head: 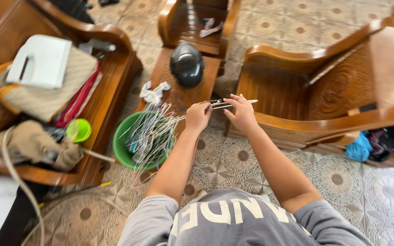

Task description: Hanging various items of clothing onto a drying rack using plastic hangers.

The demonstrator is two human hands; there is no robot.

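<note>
At centre frame, your left hand and right hand each pinch thin wire hangers; keep both grips firm and draw 1 hanger free of the tangled bundle in the green basin. Beyond, at upper centre, lies a dark helmet. Blur hides the exact fingertip contact.

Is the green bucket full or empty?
Full. The green bucket on the floor holds a bunch of thin wire hangers that stick out above its rim. What lies under them cannot be seen.
</note>
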